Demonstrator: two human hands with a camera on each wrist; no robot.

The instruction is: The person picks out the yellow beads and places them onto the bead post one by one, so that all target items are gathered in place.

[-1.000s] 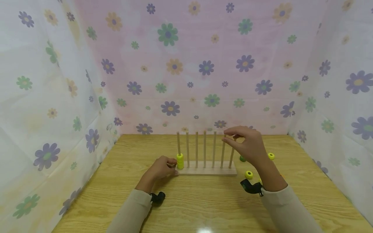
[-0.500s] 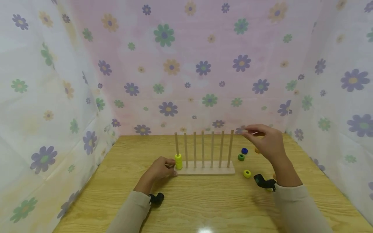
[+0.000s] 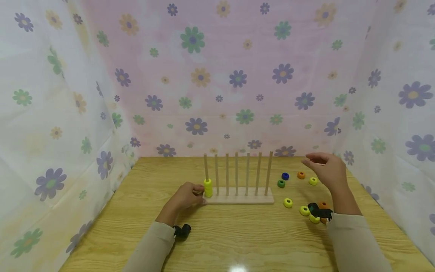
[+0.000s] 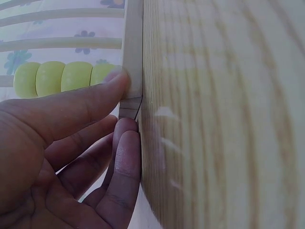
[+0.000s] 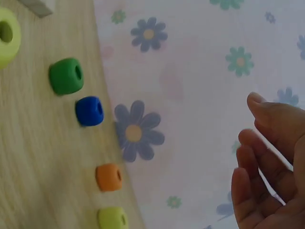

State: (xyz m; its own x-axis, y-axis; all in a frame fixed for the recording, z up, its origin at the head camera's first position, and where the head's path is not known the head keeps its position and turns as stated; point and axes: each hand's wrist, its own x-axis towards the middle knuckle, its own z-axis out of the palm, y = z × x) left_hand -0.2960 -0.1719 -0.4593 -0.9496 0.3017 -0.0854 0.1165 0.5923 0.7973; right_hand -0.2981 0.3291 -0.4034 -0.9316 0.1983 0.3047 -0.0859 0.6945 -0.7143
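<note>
A wooden peg stand (image 3: 238, 200) with several upright pegs stands on the table. Several yellow beads (image 3: 208, 189) are stacked on its leftmost peg; in the left wrist view these beads (image 4: 50, 78) sit in a row against the base. My left hand (image 3: 186, 196) holds the left end of the base, its thumb (image 4: 90, 102) on top and its fingers curled at the end. Above the right side of the table, my right hand (image 3: 327, 170) hovers with nothing in it, fingers loosely bent and apart from the thumb.
Right of the stand lie loose beads: a green bead (image 3: 281, 183), a blue bead (image 3: 285, 176), an orange bead (image 3: 301, 175) and several yellow beads (image 3: 288, 203). More orange beads (image 3: 323, 204) lie partly behind the right wrist camera (image 3: 317, 210). Flowered cloth (image 3: 217, 75) encloses the table's back and sides.
My right hand has moved right, away from above the rightmost pegs, uncovering the loose beads. My left hand stays at the base's left end.
</note>
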